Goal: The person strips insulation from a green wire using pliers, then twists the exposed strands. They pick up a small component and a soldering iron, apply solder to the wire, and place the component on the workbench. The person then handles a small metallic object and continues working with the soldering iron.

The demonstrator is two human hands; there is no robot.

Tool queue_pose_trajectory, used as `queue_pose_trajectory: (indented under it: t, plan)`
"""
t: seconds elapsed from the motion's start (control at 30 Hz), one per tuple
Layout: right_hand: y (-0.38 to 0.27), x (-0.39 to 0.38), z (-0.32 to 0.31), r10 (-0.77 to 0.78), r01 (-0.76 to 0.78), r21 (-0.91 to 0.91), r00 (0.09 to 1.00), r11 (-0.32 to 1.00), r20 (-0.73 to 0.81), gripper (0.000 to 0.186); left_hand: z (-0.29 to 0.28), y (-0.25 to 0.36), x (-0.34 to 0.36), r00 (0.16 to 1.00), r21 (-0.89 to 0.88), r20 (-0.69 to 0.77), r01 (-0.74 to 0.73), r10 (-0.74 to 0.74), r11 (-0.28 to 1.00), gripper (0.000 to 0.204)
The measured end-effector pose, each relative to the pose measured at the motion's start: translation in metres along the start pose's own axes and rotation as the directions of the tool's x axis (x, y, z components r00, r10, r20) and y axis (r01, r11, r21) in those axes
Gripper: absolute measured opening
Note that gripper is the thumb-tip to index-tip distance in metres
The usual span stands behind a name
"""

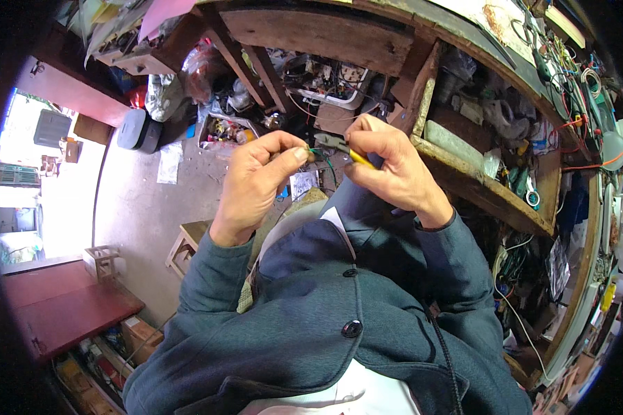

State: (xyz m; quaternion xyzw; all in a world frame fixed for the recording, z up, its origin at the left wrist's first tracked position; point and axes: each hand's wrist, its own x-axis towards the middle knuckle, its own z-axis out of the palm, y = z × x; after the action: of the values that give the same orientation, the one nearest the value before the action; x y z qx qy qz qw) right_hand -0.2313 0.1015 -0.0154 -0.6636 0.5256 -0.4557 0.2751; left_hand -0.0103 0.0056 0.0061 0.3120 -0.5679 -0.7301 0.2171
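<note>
My left hand [256,183] is closed in a pinch on a thin green wire [329,166] at the centre of the head view, with a loose length of it hanging below. Just right of the fingertips, my right hand [394,166] grips a pair of pliers [362,160] with yellow handles and dark metal jaws. The jaws point left at the wire beside my left fingers; whether they bite it is too small to tell. Both hands are raised in front of my dark jacket, over my lap.
A wooden workbench [481,183] with cluttered shelves runs along the right, tools and cables on top. Containers of small parts [235,131] lie on the floor ahead. A small wooden stool [183,245] stands at left; a dark red board [66,304] is at lower left, near a bright doorway.
</note>
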Motion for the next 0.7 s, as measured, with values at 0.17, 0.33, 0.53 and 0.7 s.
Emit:
queue_pose_trajectory:
  t: [0.17, 0.33, 0.53, 0.7]
  plan:
    - [-0.010, 0.004, -0.005, -0.074, 0.083, -0.185, 0.996, 0.979, 0.055, 0.020, 0.001, 0.003, 0.001, 0.997, -0.049, 0.069, 0.020, -0.017, 0.999, 0.015]
    - [-0.017, 0.007, -0.003, -0.139, 0.145, -0.336, 0.989, 0.931, 0.043, 0.017, 0.002, 0.003, 0.000, 0.999, -0.036, 0.039, 0.036, -0.035, 0.999, 0.016]
    - [-0.018, 0.005, 0.004, -0.155, 0.152, -0.375, 0.988, 0.914, 0.021, 0.017, 0.000, 0.000, 0.001, 0.992, -0.182, 0.061, 0.116, -0.106, 0.976, 0.017]
    - [-0.020, 0.004, 0.009, -0.191, 0.141, -0.454, 0.979, 0.880, -0.066, 0.020, -0.001, -0.003, 0.000, 0.992, -0.272, 0.096, 0.110, -0.087, 0.956, 0.013]
